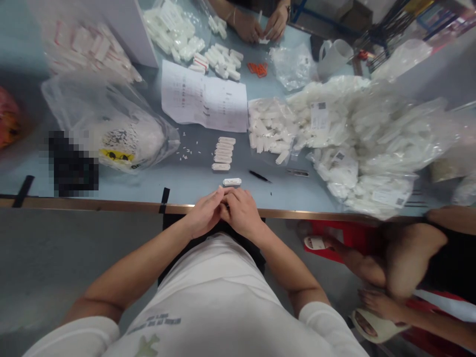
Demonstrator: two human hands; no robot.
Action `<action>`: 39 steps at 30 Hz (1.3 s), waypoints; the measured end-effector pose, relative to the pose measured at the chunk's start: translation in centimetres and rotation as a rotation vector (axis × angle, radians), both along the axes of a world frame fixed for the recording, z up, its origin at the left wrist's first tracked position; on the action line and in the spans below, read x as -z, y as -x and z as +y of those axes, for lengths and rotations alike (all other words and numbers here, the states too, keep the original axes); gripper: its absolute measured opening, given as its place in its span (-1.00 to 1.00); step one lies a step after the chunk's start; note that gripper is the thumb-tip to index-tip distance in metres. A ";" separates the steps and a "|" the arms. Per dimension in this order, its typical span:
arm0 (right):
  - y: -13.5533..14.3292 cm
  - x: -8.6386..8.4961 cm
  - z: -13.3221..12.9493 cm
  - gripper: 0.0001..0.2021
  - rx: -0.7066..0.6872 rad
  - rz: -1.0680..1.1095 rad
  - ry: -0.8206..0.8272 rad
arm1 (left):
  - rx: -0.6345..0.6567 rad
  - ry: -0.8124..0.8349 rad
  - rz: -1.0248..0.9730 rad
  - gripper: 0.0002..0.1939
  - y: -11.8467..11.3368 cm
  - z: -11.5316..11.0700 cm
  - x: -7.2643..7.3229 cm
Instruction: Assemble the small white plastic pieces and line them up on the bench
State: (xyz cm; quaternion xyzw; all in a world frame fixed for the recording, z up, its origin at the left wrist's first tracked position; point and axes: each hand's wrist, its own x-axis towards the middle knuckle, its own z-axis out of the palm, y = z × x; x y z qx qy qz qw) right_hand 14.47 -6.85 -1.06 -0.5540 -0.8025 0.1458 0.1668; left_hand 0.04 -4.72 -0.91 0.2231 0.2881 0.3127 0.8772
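Note:
My left hand (206,210) and my right hand (241,208) meet at the table's front edge, fingers closed and pressed together; whatever may be between them is hidden. Just beyond the fingertips lies a single white plastic piece (232,182). Farther back is a short column of similar white pieces (223,152), lying side by side. A black pen-like tool (260,176) rests to the right, with a small metallic tool (297,172) beyond it. Tiny white bits (189,151) are scattered left of the column.
Printed sheets (204,96) lie behind the pieces. Bags of white parts (271,124) crowd the right, and a clear bag (130,139) stands left beside a black item (74,166). Across the table, a person's hands (262,27) work near orange pieces (257,69). Someone's bare legs show at lower right.

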 end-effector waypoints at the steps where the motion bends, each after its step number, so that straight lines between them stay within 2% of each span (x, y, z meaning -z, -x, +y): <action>1: -0.1 0.0 0.0 -0.84 0.010 0.030 0.001 | -0.015 0.020 0.014 -0.48 0.0 0.1 0.0; 7: -1.4 -0.6 0.6 -0.89 0.162 0.390 0.081 | -0.159 0.091 0.092 -0.63 0.5 1.0 0.0; 10: -2.0 -0.9 1.1 -0.91 0.221 0.464 0.119 | -0.147 0.037 0.125 -0.70 0.6 1.3 -0.2; 17: -2.2 -1.1 1.2 -0.88 0.201 0.459 0.058 | -0.044 -0.051 0.238 -0.69 0.5 1.5 -0.5; 23: -2.0 -0.6 0.9 -0.86 0.159 0.331 0.001 | -0.037 -0.036 0.306 -0.65 0.4 1.8 -0.8; 31: -2.2 -0.1 0.8 -0.80 0.114 0.324 -0.024 | -0.044 -0.071 0.390 -0.67 0.0 1.8 -0.8; 34: -2.9 0.7 1.4 -0.77 0.102 0.308 -0.062 | -0.054 -0.189 0.544 -0.74 0.1 2.3 -0.4; 37: -3.9 2.1 2.7 -0.69 0.128 0.227 -0.149 | -0.094 -0.465 0.842 -0.84 0.3 3.2 0.1; 39: -4.6 3.1 3.5 -0.61 0.105 0.156 -0.149 | -0.100 -0.677 1.017 -0.90 0.5 4.0 0.6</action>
